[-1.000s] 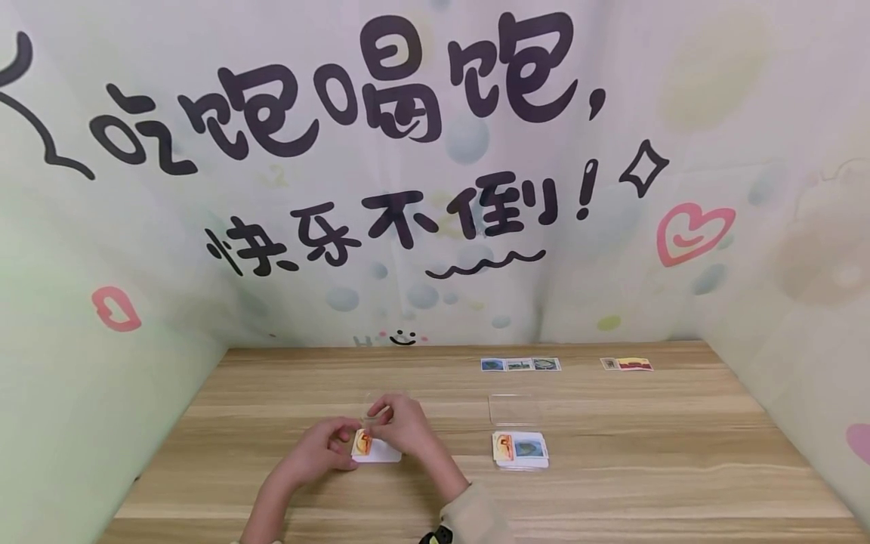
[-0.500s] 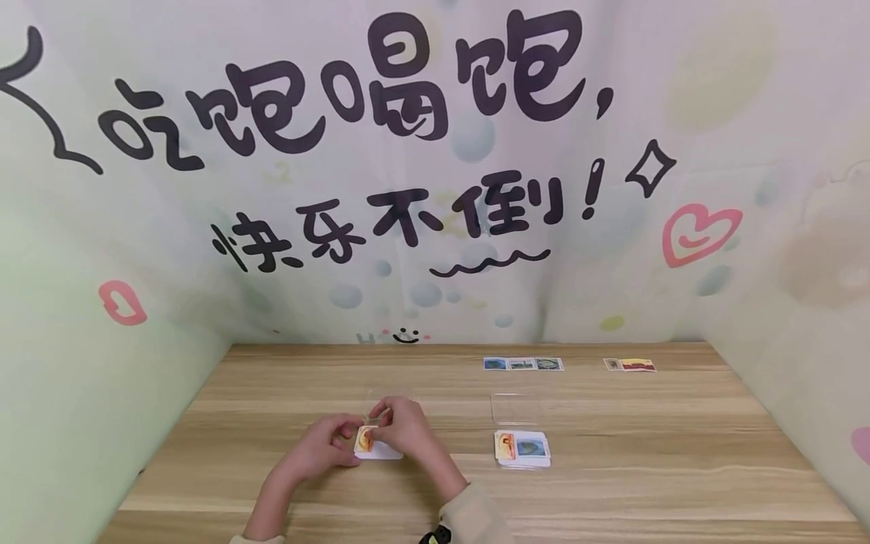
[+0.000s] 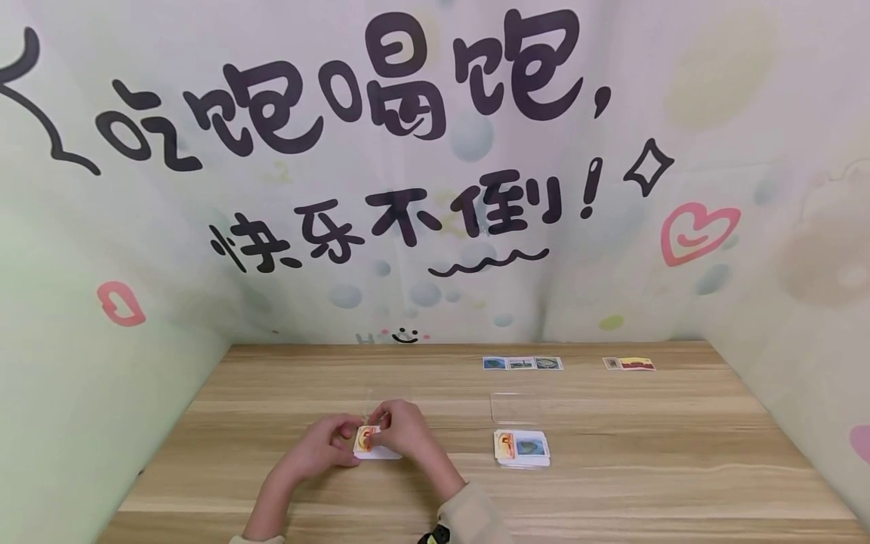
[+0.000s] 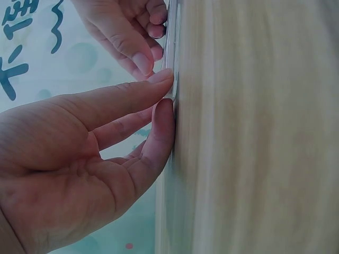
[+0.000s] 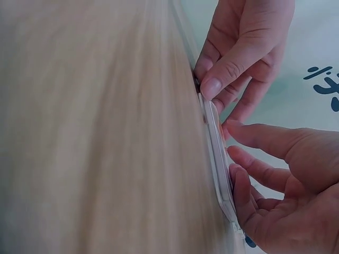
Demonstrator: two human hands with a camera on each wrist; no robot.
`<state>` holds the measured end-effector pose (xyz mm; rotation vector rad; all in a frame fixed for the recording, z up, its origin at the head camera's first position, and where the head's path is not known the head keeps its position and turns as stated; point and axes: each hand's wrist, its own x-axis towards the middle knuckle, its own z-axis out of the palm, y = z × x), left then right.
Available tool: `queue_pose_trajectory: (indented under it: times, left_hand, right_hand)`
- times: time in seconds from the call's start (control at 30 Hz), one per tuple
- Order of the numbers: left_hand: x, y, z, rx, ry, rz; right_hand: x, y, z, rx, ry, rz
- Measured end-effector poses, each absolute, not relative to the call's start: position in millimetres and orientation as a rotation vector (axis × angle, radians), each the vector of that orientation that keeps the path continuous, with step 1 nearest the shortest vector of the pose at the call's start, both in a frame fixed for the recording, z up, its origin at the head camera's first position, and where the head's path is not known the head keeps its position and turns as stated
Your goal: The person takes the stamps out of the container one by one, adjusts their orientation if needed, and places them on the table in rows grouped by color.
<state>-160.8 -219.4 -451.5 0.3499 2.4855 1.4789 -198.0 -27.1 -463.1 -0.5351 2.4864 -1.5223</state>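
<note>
In the head view, a small white card stack (image 3: 386, 455) in a clear case lies at centre-left, with an orange-and-yellow stamp (image 3: 364, 438) on its left part. My left hand (image 3: 322, 449) pinches the left edge of the stack and case between thumb and finger. From the right, my right hand (image 3: 404, 431) reaches over; its thumb touches the stamp and its forefinger lies at the far edge. The right wrist view shows the white stack edge-on in the clear case (image 5: 217, 159), with right-hand fingers (image 5: 243, 190) along it. My right fingers partly cover the stamp.
A second white card stack (image 3: 523, 462) bearing an orange and a blue stamp lies to the right, with a clear lid (image 3: 514, 408) behind it. Farther back are a row of stamps (image 3: 522, 363) and a red-and-yellow pair (image 3: 637, 364). A printed cloth (image 3: 408, 302) hangs behind the table.
The view shifts slightly. My right hand moves a little nearer over the stamp, and the stamp sits flatter on the stack. My left hand stays at the left edge.
</note>
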Motion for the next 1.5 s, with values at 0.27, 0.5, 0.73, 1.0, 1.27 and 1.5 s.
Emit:
queue_pose_trajectory:
  times: [0.27,0.5,0.73,1.0,1.27,1.5]
  left_hand:
    - [-160.7,-218.9,-450.5,0.342,2.491,1.469]
    - [-160.3,-219.2,-450.3,0.337,2.489,1.461]
    - [-160.0,-219.4,-451.7,0.33,2.491,1.456]
    - [-160.7,-219.3,-450.1,0.338,2.491,1.46]
    - [-160.1,-219.1,-448.8,0.328,2.496,1.451]
    - [-159.8,-218.5,-448.4,0.321,2.511,1.445]
  right_hand:
    - [-197.1,-28.9,-463.3,-0.526,2.509,-1.498]
    - [-196.7,-29.8,-463.7,-0.516,2.537,-1.477]
    - [-197.2,-29.8,-465.2,-0.523,2.555,-1.473]
    - [-196.4,-30.0,-464.5,-0.515,2.562,-1.471]
    - [-196.4,-29.7,-463.0,-0.508,2.552,-1.477]
    - [-196.3,-29.7,-462.9,-0.495,2.535,-1.511]
